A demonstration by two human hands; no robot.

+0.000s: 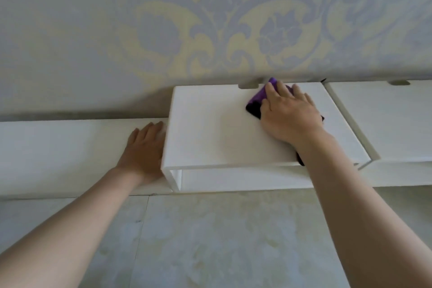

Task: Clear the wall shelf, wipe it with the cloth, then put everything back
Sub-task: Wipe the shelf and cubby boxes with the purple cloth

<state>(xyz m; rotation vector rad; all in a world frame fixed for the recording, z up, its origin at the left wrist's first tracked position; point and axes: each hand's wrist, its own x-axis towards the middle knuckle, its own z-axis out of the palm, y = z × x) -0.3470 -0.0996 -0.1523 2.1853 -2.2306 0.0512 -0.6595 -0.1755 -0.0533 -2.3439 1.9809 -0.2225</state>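
White shelf top (210, 128): purple cloth (258, 97) pressed beneath the flat, straight-fingered right hand (289, 114).

blue-grey damask wallpaper (210, 18), cream motifs, soft even light

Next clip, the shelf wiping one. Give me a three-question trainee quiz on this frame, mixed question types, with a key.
1. True or false: the right hand presses the purple cloth flat on top of the white box shelf.
2. The left hand: A) grips a bottle; B) rests flat on the lower ledge beside the shelf; C) is out of view.
3. Fill in (front or back): the cloth lies near the shelf's ___ edge.
Key: 1 true; 2 B; 3 back.
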